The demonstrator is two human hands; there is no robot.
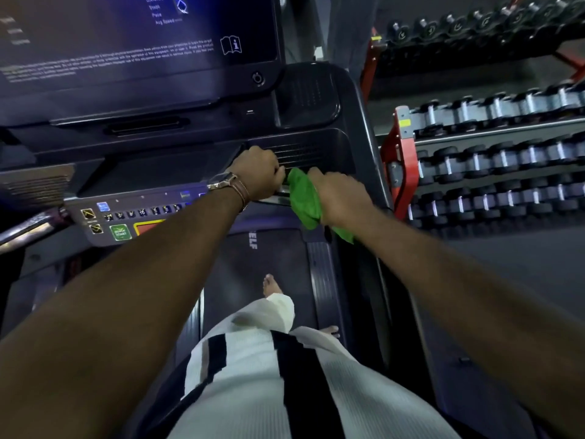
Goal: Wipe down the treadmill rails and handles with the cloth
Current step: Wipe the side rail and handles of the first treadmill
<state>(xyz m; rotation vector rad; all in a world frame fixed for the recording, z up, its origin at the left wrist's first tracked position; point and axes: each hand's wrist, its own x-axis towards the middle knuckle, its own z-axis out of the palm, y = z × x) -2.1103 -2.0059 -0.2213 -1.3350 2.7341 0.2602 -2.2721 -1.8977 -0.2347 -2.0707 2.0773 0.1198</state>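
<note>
I stand on a dark treadmill. My right hand (pixel 340 196) is closed around a green cloth (pixel 305 201), pressing it onto the front handle bar (pixel 277 198) at the right end of the console. My left hand (pixel 258 171), with a watch and bracelets on the wrist, grips the same bar just to the left, almost touching the cloth. Most of the bar is hidden under both hands. Another metal handle (pixel 25 228) shows at the far left. The right side rail (pixel 368 144) runs past my right hand.
The console's big screen (pixel 126 42) fills the top left, with a button panel (pixel 126 220) below it. A red rack of dumbbells (pixel 493 160) stands close on the right. My bare feet and white-and-black garment are on the belt (pixel 240 280).
</note>
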